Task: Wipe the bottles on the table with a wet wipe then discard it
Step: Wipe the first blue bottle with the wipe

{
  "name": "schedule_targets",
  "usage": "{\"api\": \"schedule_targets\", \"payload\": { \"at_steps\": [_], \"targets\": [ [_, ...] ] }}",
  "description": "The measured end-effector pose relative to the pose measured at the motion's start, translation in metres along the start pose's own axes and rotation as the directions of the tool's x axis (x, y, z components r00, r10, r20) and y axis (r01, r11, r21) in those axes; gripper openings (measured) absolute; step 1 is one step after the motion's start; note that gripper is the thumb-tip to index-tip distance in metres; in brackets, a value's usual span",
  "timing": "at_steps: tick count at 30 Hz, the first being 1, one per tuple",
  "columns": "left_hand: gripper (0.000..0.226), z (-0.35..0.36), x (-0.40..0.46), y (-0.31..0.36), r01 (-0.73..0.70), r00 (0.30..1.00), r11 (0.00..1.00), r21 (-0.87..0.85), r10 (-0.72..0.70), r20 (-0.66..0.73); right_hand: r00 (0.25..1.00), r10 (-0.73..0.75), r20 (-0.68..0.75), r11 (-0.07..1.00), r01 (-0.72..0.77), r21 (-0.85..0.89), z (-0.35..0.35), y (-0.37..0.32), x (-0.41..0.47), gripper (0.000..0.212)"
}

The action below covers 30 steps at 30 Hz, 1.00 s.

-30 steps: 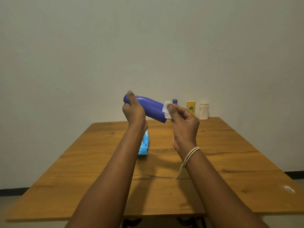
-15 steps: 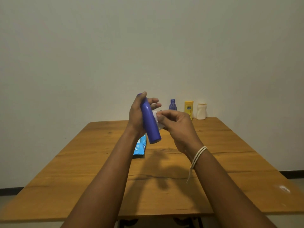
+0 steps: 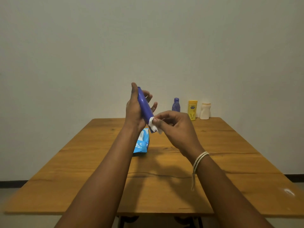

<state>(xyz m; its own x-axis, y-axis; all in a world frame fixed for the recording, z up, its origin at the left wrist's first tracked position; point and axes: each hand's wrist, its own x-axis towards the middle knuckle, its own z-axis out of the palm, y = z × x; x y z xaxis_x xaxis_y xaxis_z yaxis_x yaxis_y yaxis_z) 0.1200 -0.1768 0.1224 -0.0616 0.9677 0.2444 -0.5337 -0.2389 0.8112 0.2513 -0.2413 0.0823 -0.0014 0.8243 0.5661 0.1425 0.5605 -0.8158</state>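
The left hand (image 3: 134, 111) clamps the blue bottle (image 3: 144, 106) near-upright above the counter (image 3: 230, 162) while right-hand fingers (image 3: 158, 120) pinch the wet wipe (image 3: 153, 125) against its lower end — light, rigid, probably slick when damp — best gripped mid-body.

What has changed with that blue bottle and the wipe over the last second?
The left hand has swung the blue bottle from lying nearly sideways to almost upright, its grip unchanged. The right hand has kept hold of the white wipe, now pressed at the bottle's lower end. The wipes pack and the three bottles by the wall, purple, yellow and white, have stayed put.
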Motion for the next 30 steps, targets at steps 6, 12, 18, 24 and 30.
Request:
{"api": "schedule_targets", "payload": {
  "at_steps": [6,12,18,24,30],
  "targets": [
    [0.055,0.005,-0.01,-0.002,0.125,0.919,0.968,0.218,-0.196,0.341,0.98,0.042,-0.197,0.984,-0.006,0.178,-0.005,-0.012,0.026,0.009],
    [0.053,0.006,-0.003,0.008,0.183,0.914,0.979,-0.089,-0.137,0.381,0.988,-0.114,-0.105,0.99,0.104,-0.096,0.004,-0.009,0.021,0.01],
    [0.05,-0.004,-0.002,0.003,0.168,0.916,0.93,-0.326,-0.025,0.4,0.996,0.068,-0.051,0.979,-0.057,0.196,0.0,0.006,0.0,0.02],
    [0.053,0.01,0.001,0.005,0.004,0.989,0.874,-0.485,0.068,0.132,0.928,0.371,-0.046,0.719,-0.256,0.646,0.008,-0.008,0.014,0.01],
    [0.041,0.012,0.0,-0.003,-0.223,0.971,0.937,-0.267,0.189,-0.149,0.799,0.524,-0.295,0.663,-0.165,0.73,0.033,-0.001,-0.012,0.009]
  ]
}}
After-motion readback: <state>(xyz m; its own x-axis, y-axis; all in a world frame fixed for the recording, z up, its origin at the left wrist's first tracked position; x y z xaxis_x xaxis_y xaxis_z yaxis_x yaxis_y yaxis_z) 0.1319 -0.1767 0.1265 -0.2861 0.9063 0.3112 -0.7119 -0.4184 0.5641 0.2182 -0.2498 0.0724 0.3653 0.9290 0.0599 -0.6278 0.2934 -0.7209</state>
